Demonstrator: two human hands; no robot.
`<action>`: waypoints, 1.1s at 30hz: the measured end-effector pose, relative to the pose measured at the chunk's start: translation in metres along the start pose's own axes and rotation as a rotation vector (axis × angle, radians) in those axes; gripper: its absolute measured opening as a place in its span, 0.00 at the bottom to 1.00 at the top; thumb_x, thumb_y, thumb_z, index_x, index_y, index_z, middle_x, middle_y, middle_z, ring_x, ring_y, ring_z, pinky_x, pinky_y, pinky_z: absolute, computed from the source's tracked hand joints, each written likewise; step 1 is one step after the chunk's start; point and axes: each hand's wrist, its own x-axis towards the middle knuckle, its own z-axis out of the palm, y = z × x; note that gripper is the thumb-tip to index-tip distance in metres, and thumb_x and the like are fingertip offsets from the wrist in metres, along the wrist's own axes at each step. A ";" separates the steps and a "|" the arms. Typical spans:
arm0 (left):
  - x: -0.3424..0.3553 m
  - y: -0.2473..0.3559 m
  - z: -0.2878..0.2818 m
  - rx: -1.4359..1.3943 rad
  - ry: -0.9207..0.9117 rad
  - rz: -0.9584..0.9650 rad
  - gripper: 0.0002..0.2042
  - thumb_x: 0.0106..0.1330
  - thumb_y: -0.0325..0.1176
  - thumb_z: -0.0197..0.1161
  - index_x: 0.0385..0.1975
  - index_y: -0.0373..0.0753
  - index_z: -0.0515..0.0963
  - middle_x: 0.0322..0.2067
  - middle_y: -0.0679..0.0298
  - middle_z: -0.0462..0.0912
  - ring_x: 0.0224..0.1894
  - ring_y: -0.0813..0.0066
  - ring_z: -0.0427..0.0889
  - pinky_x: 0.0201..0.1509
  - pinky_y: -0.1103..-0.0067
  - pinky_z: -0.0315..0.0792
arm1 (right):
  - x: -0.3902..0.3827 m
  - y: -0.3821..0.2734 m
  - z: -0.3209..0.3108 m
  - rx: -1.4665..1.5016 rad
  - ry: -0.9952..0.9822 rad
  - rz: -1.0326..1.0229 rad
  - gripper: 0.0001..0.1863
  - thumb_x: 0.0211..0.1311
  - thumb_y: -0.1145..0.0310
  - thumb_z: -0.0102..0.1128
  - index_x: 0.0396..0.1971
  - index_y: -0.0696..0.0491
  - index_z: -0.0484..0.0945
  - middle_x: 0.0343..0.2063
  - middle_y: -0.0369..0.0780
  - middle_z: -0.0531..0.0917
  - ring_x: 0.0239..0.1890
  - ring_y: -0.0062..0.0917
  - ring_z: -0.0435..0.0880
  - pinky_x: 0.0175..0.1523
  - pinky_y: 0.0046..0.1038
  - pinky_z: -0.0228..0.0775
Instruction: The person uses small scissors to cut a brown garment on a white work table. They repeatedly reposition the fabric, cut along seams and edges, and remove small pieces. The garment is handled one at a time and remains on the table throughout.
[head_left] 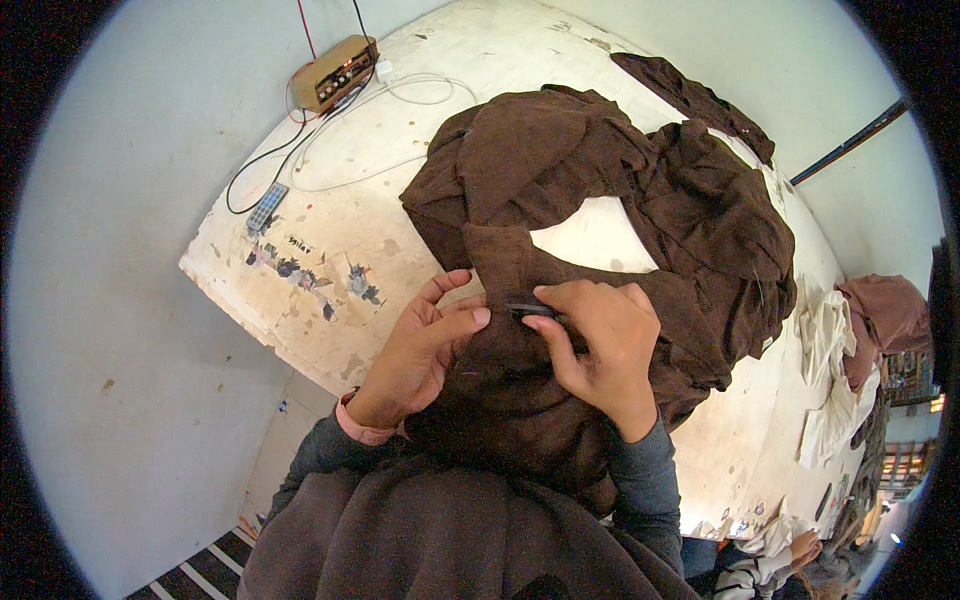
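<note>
Dark brown cloth (545, 150), loosely bunched, spreads over the white table and down toward my body. At its left edge, my left hand (412, 350) pinches the cloth, thumb on top and the other fingers partly hidden behind it. My right hand (608, 340) is closed on a small black pointed tool (532, 310), between thumb and forefinger. The tool's tip points left and lies over the cloth, a short way from my left thumb; its exact kind is hard to make out. Through a gap in the cloth, the white tabletop (597, 238) shows.
A brown box with knobs (337, 75) and trailing cables stands at the far left, near a small remote control (266, 208). More brown cloth (700, 100) lies at the far edge. White cloth (828, 335) is at the right, and another person's hand (805, 548) shows at the lower right.
</note>
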 end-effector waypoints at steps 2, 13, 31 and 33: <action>0.000 -0.001 -0.001 0.005 -0.001 -0.004 0.29 0.67 0.20 0.66 0.65 0.37 0.60 0.53 0.53 0.82 0.52 0.71 0.84 0.56 0.79 0.78 | -0.003 0.001 -0.001 -0.032 0.015 -0.014 0.11 0.54 0.63 0.74 0.35 0.49 0.83 0.28 0.33 0.84 0.25 0.28 0.81 0.31 0.30 0.61; -0.002 0.006 0.021 0.661 -0.175 0.364 0.26 0.68 0.26 0.66 0.64 0.39 0.65 0.58 0.58 0.77 0.57 0.67 0.79 0.59 0.74 0.75 | -0.043 -0.012 0.016 0.549 -0.022 0.546 0.24 0.53 0.71 0.78 0.48 0.55 0.75 0.41 0.37 0.84 0.40 0.21 0.86 0.41 0.24 0.76; 0.021 -0.001 0.047 0.575 -0.288 -0.010 0.17 0.67 0.30 0.70 0.54 0.33 0.79 0.47 0.65 0.86 0.49 0.79 0.83 0.57 0.79 0.75 | -0.055 0.000 -0.035 1.080 0.052 0.877 0.12 0.65 0.74 0.68 0.44 0.52 0.75 0.38 0.31 0.81 0.41 0.13 0.79 0.45 0.17 0.67; 0.023 -0.004 0.052 0.557 -0.239 0.029 0.17 0.66 0.28 0.71 0.53 0.33 0.79 0.46 0.65 0.86 0.48 0.79 0.83 0.56 0.79 0.76 | -0.057 0.001 -0.032 0.847 0.105 0.822 0.13 0.63 0.73 0.70 0.43 0.53 0.75 0.39 0.32 0.83 0.43 0.15 0.81 0.45 0.19 0.68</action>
